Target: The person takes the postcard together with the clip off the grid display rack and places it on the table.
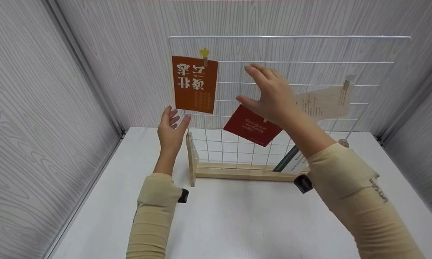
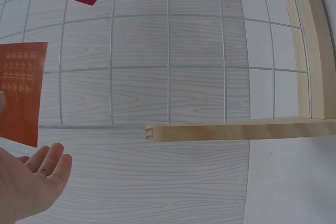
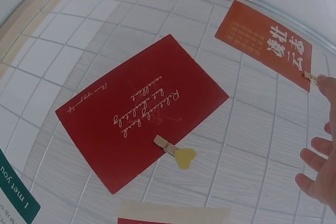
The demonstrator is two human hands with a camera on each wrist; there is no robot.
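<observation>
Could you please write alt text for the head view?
A person's left grip is below an orange rectangular card clipped to a white wire grid. The right grip partly hides a red rectangular card; a cream card hangs rightmost.

3 wood-grain walls make this a booth.

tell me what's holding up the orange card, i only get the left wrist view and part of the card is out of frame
observer: In the head view, a small clip with a yellow heart grips the top edge of the orange card against the wire grid.

operator: ok and the right hand isn't in my picture, is it carrying anything

observer: Nothing that shows. The head view has its thumb and fingers spread apart, with no card or clip visible between them.
</observation>
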